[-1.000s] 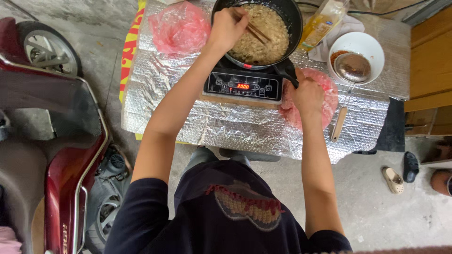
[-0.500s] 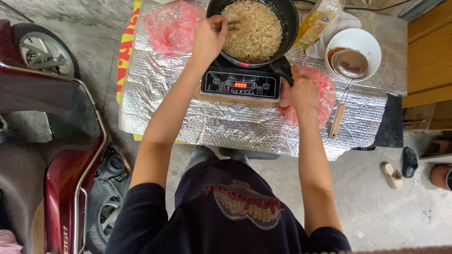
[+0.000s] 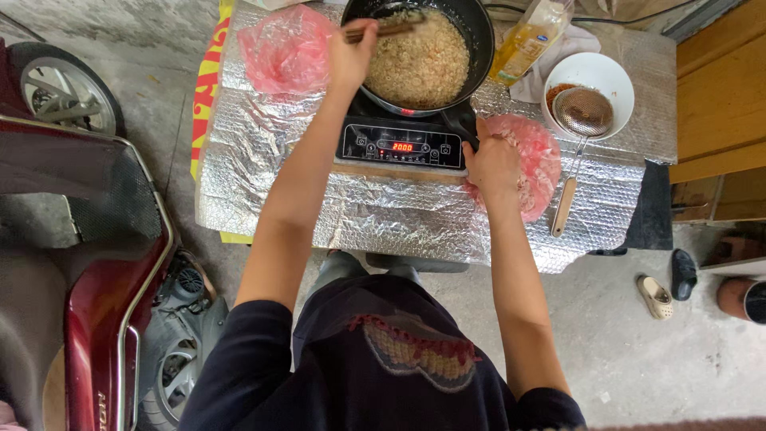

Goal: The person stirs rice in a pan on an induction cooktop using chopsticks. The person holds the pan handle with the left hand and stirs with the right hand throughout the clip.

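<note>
- Since 0.5 s ago: left hand [image 3: 351, 56] has shifted from over the middle of the pan to its left rim; the wooden chopsticks [image 3: 383, 30] now lie across the upper-left edge instead of down in the food. Right hand [image 3: 493, 164] has barely moved.
- Left grip: fingers closed round the chopsticks, tips pointing right over the food.
- Right grip: curled shut on the pan's black handle [image 3: 463, 124], at the cooker's front-right corner.
- Round black frying pan [image 3: 479, 40], full of pale brown crumbly food [image 3: 419, 64], sits on the black induction cooker w/ red lit display [image 3: 401, 145], top-centre of the bench.
- Bench [image 3: 263, 191] is covered w/ silver foil bubble wrap.
- Pink plastic bag [image 3: 289, 49] just left of pan; second pink bag [image 3: 536, 164] under and right of the right hand.
- Plastic bottle of yellow oil [image 3: 527, 41] leans right of pan.
- White bowl [image 3: 614, 80] at far right, metal mesh strainer w/ wooden handle [image 3: 581, 113] resting in it, handle hanging toward the bench front.
- Dark red scooter [image 3: 88, 303] on floor at left.
</note>
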